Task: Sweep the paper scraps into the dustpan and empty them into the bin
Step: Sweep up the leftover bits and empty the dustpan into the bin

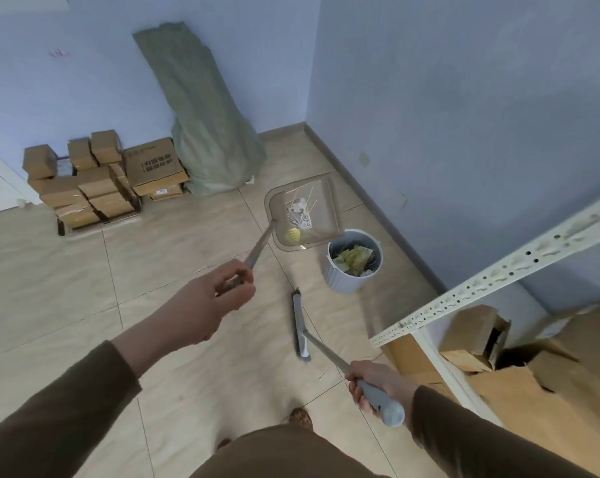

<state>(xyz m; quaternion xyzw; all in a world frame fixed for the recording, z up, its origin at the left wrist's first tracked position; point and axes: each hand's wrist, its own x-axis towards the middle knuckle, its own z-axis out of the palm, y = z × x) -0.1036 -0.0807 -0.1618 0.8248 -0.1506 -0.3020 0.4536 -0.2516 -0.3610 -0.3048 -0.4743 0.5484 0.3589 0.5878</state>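
Beige floor tiles (50, 270) meet blue walls as the left grip (219, 298) clasps the raised dustpan (303, 215), scraps (300, 213) inside, beside the bin (353, 263); the right grip (374, 384) clutches the broom (300, 326).

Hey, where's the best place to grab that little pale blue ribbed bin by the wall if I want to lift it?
Grip the pale blue ribbed bin at its flared top rim, coming from above on the room side. It stands upright and open, the wall sits close behind it, and the ribbed sides taper downward, so the rim probably gives the surest hold. It is full of scraps, so keep fingers outside the rim.
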